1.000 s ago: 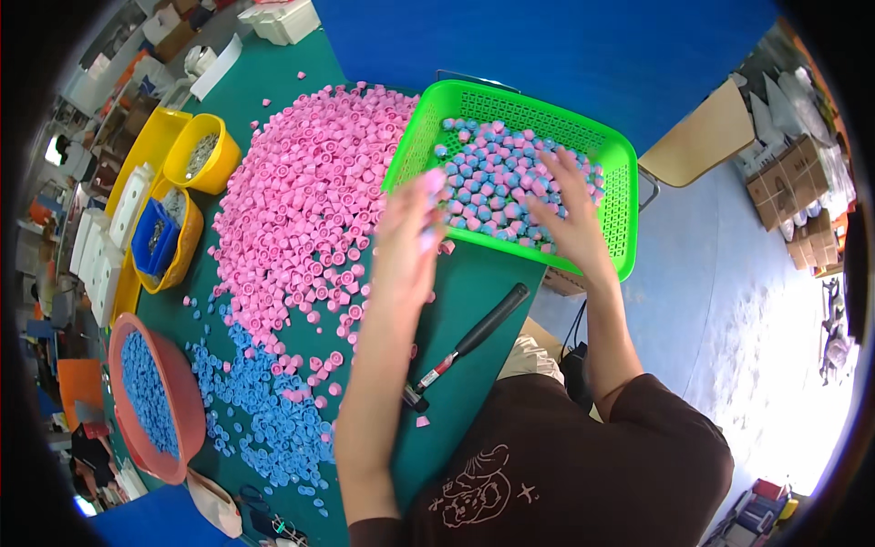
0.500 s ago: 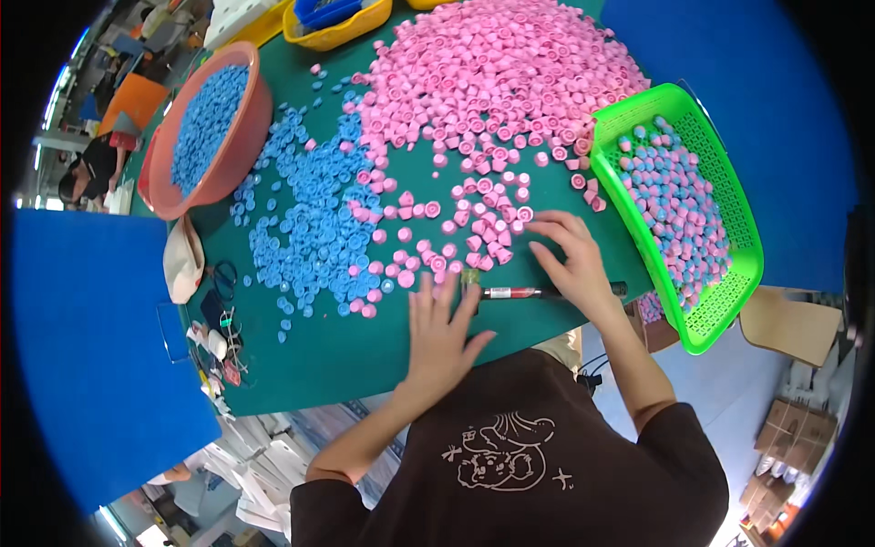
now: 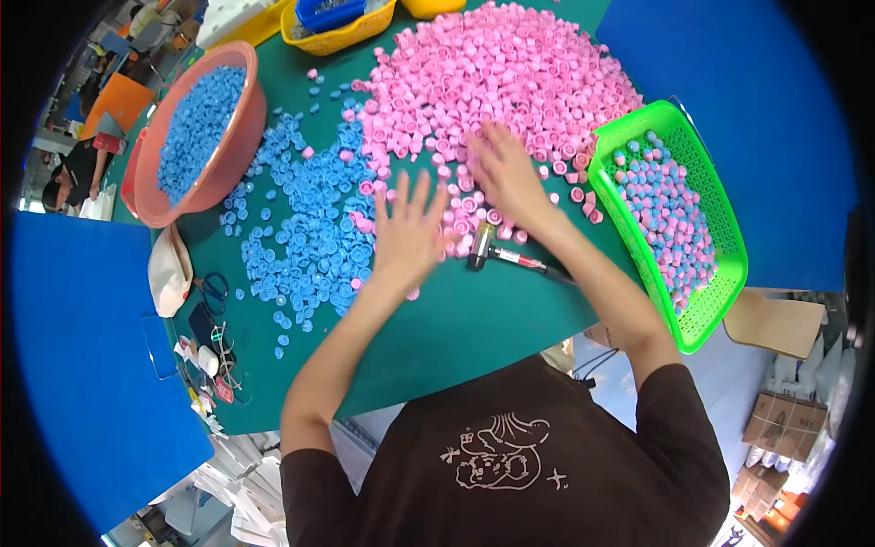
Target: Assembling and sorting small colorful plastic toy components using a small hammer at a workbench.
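My left hand (image 3: 407,239) is spread over the loose pink pieces beside the blue ones, its fingers apart and slightly smeared. My right hand (image 3: 509,180) reaches to the near edge of a large heap of small pink cup-shaped pieces (image 3: 497,77), fingers stretched out. Neither hand grips anything that I can see. Left of my left hand spreads a scatter of small round blue caps (image 3: 314,219). A small hammer (image 3: 483,246) with a dark head and a red and black handle lies on the table, the handle passing under my right forearm.
A green basket (image 3: 652,264) of joined pink-and-blue pieces stands at the right edge. On the left, a tilted salmon basin (image 3: 244,137) holds blue caps. Scissors (image 3: 214,292), a cloth pouch (image 3: 169,273) and small items lie along the left edge. Yellow bins (image 3: 342,35) stand at the back.
Both hands have moved away from me, over the pink pieces. The hammer has shifted away from the table's front edge and now lies at a slant. Several loose pink pieces have moved toward the heap.
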A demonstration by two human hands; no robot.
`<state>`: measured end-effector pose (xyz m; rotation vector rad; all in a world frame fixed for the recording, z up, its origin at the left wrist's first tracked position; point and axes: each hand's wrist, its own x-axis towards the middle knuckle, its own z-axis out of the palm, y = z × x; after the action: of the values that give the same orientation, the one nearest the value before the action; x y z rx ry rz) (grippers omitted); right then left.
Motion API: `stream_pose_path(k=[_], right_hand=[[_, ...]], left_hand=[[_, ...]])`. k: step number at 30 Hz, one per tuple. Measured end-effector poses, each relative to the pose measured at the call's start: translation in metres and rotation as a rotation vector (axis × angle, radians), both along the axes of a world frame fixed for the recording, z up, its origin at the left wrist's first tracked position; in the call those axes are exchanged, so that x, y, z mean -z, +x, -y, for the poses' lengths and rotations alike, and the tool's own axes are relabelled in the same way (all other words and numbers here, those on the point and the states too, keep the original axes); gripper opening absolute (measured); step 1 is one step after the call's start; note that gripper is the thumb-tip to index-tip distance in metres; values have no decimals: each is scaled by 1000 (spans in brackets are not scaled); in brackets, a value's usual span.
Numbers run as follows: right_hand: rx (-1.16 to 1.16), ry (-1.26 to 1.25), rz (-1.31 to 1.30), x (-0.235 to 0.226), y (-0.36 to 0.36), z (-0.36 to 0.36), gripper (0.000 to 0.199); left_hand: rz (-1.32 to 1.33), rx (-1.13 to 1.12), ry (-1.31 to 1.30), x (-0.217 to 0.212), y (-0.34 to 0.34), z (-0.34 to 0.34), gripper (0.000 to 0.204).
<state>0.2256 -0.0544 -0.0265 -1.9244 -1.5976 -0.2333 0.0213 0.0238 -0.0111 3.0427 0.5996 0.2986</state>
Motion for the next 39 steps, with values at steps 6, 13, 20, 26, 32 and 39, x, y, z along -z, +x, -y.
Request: stream_pose_path(k=[6, 13, 20, 26, 32, 39], right_hand=[[24, 21, -433, -60, 9, 39, 17], [-60, -598, -495, -74, -42, 116, 26], [-114, -595, -599, -75, -38, 126, 22], [-157, -661, -657, -90, -42, 111, 20], [-358, -461, -565, -75, -79, 54, 13], [-353, -375, -563, -84, -79, 47, 16]], left_hand=[[313, -305, -121, -24, -11, -53, 48], [375, -328, -324, -39, -94, -6, 16], [406, -489, -463, -37, -122, 23, 14], [339, -333, -398, -19, -129, 39, 27], [269, -282, -377, -24, -122, 33, 23], [289, -268, -377, -22, -116, 36, 22]])
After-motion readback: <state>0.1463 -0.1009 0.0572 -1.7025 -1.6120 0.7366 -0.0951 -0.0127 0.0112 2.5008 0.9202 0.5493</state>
